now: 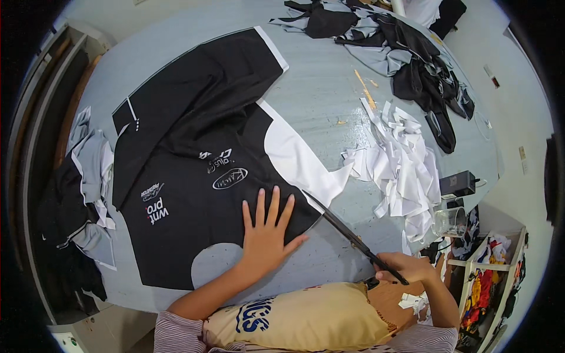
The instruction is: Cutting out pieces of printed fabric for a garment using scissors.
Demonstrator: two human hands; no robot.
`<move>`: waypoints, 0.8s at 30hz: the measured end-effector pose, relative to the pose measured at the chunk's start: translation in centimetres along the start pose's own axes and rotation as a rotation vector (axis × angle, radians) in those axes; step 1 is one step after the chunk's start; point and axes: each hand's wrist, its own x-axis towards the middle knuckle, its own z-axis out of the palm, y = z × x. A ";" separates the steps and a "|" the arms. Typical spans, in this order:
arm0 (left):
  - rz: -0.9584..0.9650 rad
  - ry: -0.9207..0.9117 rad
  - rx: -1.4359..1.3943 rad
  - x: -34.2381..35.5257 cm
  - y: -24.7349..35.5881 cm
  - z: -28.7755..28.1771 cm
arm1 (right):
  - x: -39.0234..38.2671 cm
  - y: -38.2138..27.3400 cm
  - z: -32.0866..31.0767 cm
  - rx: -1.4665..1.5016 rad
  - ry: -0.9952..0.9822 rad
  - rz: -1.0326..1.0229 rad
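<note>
A black printed fabric piece (194,170) with a white margin lies spread over the table, somewhat wrinkled in its upper part. My left hand (263,235) rests flat on its lower right area, fingers spread. My right hand (406,267) is closed round the handles of long dark scissors (347,230). Their blades reach up and left to the fabric's right edge, where black meets white. A white fabric strip (303,153) hangs along that edge, its loose end lying out to the right. How far the blades are parted I cannot tell.
White offcuts (403,159) are heaped to the right. A black box (458,184) and a clear glass (450,222) stand at the table's right edge. Black and grey fabric scraps (412,59) lie at the far right; more fabric (88,176) hangs over the left edge. Shelves (488,276) hold coloured cloth.
</note>
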 end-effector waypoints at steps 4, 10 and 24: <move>-0.013 -0.162 -0.011 -2.5 0.7 -1.4 | -0.5 -0.2 0.8 -0.080 0.006 0.046; -0.082 -0.137 -0.018 -2.0 1.0 -2.0 | -1.0 -1.3 1.4 -0.208 -0.059 0.171; -0.061 -0.014 -0.044 1.3 -0.7 0.0 | -0.1 -1.0 2.8 -0.230 -0.059 0.099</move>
